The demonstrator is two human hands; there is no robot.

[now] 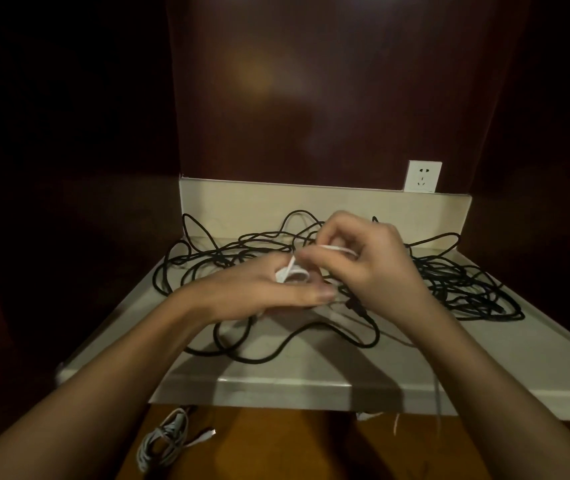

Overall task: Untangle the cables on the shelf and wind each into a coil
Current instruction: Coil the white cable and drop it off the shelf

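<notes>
A thin white cable (292, 273) is wound in small loops around the fingers of my left hand (259, 292), which is held flat over the middle of the pale shelf (311, 375). My right hand (370, 258) pinches the free strand of that white cable just above and to the right. Under and behind both hands sprawls a tangle of black cable (449, 282), spread from the shelf's left edge to its right side, with one long loop (276, 351) curling toward the front edge.
A white wall socket (422, 176) sits behind the shelf's raised back lip at the right. Below the shelf, on the brown floor, lies a bundled grey-white cable (165, 441) at the left. A thin strand (437, 403) hangs over the shelf's front edge. Dark wood panels enclose both sides.
</notes>
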